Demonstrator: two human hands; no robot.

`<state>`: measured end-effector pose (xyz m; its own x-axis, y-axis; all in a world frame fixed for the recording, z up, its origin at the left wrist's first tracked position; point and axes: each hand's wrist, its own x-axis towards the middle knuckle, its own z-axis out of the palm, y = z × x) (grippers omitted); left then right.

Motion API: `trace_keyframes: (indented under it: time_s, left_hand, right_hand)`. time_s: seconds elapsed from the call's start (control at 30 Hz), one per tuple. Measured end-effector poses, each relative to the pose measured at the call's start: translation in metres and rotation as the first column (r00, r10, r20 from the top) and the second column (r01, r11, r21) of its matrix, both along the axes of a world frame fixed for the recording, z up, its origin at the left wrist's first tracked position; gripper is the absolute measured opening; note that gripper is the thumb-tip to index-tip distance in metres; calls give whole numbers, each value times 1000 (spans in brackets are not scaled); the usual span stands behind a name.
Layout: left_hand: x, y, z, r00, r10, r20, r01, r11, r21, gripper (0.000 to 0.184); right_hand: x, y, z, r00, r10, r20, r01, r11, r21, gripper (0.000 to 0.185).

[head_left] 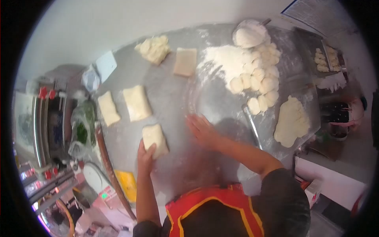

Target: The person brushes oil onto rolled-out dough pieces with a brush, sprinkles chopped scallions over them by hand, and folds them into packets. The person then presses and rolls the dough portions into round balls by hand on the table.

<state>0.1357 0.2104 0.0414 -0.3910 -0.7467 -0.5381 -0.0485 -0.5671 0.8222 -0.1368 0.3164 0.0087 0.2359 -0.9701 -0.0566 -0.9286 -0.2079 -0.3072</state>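
My left hand (147, 155) grips the lower left side of a folded dough block (155, 138), with the thumb on top of it. My right hand (202, 131) lies on the grey metal table (173, 102) with its fingers stretched out and nothing held. Two more dough blocks sit beyond my left hand, a wide one (136, 103) and a narrower one (108, 108). Farther back are a rough dough lump (154, 49) and a square tan block (185, 62).
Flour (221, 59), a bowl of flour (249, 34) and several round dough pieces (258, 75) lie at the back right. Nearer are a metal rod (253, 127) and a flat dough sheet (292, 121). A long wooden rolling pin (110, 170) and yellow scraper (126, 185) lie left.
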Motion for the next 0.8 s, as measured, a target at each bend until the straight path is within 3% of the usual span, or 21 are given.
trace_keyframes:
  time_s: [0.1, 0.17, 0.27, 0.37, 0.4, 0.5, 0.53, 0.57, 0.63, 0.73, 0.8]
  left_hand:
    - [-5, -3, 7, 999, 35, -9, -34, 995, 96, 50]
    - [0, -4, 2, 999, 8, -35, -3, 989, 147, 49]
    - [-17, 6, 29, 983, 87, -164, -60, 985, 163, 47]
    - [-29, 14, 25, 970, 85, -228, -56, 990, 132, 45]
    - [-36, 16, 26, 977, 93, -193, -65, 987, 146, 44]
    - [-78, 27, 31, 953, -27, -301, 65, 991, 118, 46]
    - [-90, 32, 29, 924, -31, -381, 93, 985, 146, 47]
    - [-96, 33, 13, 985, -129, -118, 122, 990, -66, 48]
    - [-110, 32, -18, 893, -118, 434, 318, 849, -422, 50]
    - [-125, 32, -21, 865, -92, 494, 379, 765, -521, 54]
    - [-128, 35, -19, 813, -52, 580, 441, 704, -557, 53]
  right_hand:
    - [9, 65, 9, 995, -16, -102, 18, 1000, 15, 57]
    - [-13, 52, 9, 909, -415, -27, 416, 908, 57, 54]
    - [-2, 7, 0, 842, -534, -71, 522, 842, -134, 51]
    - [52, 12, 2, 962, -267, 59, 273, 953, -130, 46]
    - [45, 19, -12, 894, -196, 404, 310, 920, -240, 39]
    - [33, 32, 22, 435, -544, 717, 601, 769, 219, 38]
    - [29, 26, 51, 121, -610, 783, 578, 684, 444, 38]
    - [26, 24, 49, 241, -612, 753, 631, 689, 358, 38]
    - [15, 16, 33, 465, -607, 644, 696, 700, 158, 39]
    - [5, -2, 2, 602, -567, 563, 672, 740, 27, 42]
    - [23, 2, -26, 702, -458, 546, 632, 754, -180, 43]
